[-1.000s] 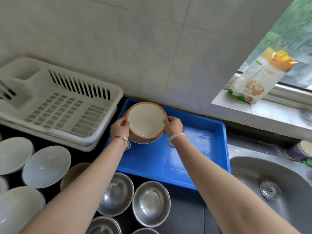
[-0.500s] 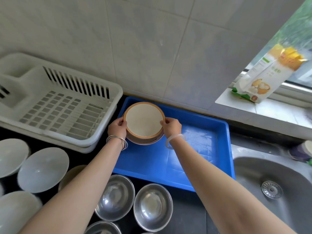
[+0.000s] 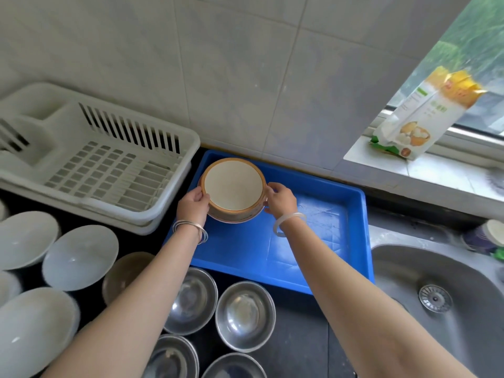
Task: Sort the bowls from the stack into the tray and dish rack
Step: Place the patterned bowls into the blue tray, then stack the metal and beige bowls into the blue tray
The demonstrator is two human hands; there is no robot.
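A tan bowl with a cream inside sits at the far left corner of the blue tray. My left hand grips its left rim and my right hand holds its right rim with curled fingers. Whether the bowl rests on the tray floor or hovers just above it is unclear. The white dish rack stands to the left of the tray with nothing in it. Several steel bowls and white bowls lie on the dark counter in front.
A steel sink lies to the right of the tray. A brown bowl sits partly under my left arm. On the window sill at the upper right stands a food packet. A tiled wall runs behind the tray and rack.
Both hands carried the bowl a little farther back and lower into the tray's far left corner. The bowl now lies flatter than it did a second ago.
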